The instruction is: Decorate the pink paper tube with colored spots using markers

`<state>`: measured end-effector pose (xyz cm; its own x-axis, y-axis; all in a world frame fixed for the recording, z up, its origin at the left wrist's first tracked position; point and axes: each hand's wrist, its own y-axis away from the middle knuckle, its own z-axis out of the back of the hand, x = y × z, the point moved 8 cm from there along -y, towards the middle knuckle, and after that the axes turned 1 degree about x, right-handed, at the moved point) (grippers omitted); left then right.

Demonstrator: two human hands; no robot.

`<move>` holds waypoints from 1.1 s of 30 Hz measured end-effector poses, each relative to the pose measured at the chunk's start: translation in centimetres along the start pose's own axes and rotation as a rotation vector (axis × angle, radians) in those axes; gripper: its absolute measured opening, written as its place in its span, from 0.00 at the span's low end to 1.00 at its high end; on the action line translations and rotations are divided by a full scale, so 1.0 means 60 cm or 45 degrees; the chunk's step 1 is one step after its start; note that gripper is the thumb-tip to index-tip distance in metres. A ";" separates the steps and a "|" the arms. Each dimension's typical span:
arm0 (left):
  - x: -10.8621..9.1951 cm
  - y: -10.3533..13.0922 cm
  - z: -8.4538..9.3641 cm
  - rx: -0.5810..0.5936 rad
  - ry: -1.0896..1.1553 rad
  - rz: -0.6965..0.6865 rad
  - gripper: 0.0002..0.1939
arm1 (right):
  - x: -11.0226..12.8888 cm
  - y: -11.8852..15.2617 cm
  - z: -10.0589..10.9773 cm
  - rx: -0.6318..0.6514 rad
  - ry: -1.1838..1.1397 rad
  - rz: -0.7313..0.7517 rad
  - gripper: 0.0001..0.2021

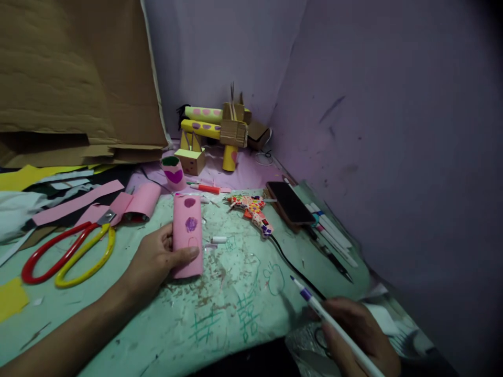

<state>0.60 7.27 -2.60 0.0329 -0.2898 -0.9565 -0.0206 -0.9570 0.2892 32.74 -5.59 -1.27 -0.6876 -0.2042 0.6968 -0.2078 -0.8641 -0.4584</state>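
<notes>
My left hand [157, 256] is closed around a pink paper-covered tube [187, 209], thumb across its lower front. Two filled purple spots and an unfilled outline show on the tube, the outline just above my thumb. At the lower right my right hand [353, 332] holds a white marker [334, 324] with a purple band, its uncapped purple tip pointing up and left, apart from the tube. A small white cap [218, 240] lies on the green table [236, 283] to the right of the tube.
Red-and-yellow-handled scissors [88, 228] lie left beside pink paper [78, 201]. A decorated glue gun [253, 209] with a black cord, a phone [293, 203] and several pens are right of centre. Behind stand cardboard figures [233, 133] and a pink cup [173, 173] with a heart.
</notes>
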 end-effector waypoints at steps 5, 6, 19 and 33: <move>0.003 -0.003 0.002 0.010 0.001 -0.012 0.26 | 0.051 -0.010 -0.030 0.053 -0.053 0.434 0.13; 0.003 -0.003 0.003 0.016 0.002 -0.019 0.26 | 0.061 -0.015 -0.039 0.105 -0.068 0.509 0.15; 0.002 -0.001 0.002 -0.013 0.007 -0.020 0.24 | 0.048 -0.023 -0.049 0.035 0.019 0.433 0.14; -0.017 0.009 0.010 -0.128 -0.235 -0.095 0.25 | 0.042 0.006 -0.037 0.007 0.092 0.489 0.12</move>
<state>-0.06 7.06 -1.51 -0.1531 -0.2204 -0.9633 0.0753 -0.9746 0.2110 29.36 -5.41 -0.91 -0.7618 -0.4806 0.4343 0.0780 -0.7336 -0.6751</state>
